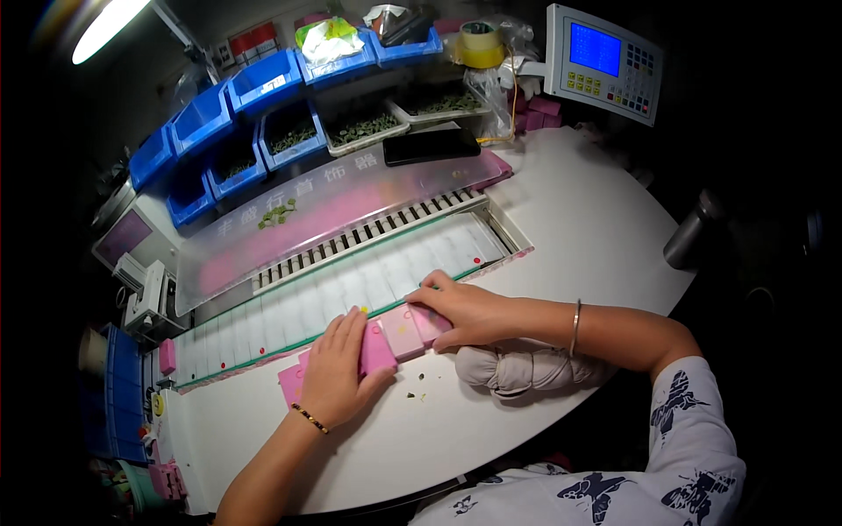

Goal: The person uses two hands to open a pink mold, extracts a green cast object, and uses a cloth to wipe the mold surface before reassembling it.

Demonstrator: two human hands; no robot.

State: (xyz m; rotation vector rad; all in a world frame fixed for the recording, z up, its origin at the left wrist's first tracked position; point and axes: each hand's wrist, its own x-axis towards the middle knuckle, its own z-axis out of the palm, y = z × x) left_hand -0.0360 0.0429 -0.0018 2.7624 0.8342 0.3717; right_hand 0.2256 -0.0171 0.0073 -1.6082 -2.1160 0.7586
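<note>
A row of flat pink blocks [379, 348] lies on the white table along the near edge of a long glass-edged tray. My left hand [337, 361] rests flat over the left part of the row, fingers stretched out together and thumb apart. At the right end, my right hand [456, 311] curls round the last pink block [427, 324], thumb on the near side and fingers on the far side. One block between the hands [403, 333] looks paler. Small dark green bits [421, 377] are scattered on the table just nearer to me.
A rolled grey cloth [517, 370] lies under my right forearm. Beyond the tray [333, 302] are a clear plastic cover [351, 195], a black phone [431, 147] and blue bins [203, 117]. A control panel [605, 63] stands back right, a dark bottle [694, 231] at the right edge.
</note>
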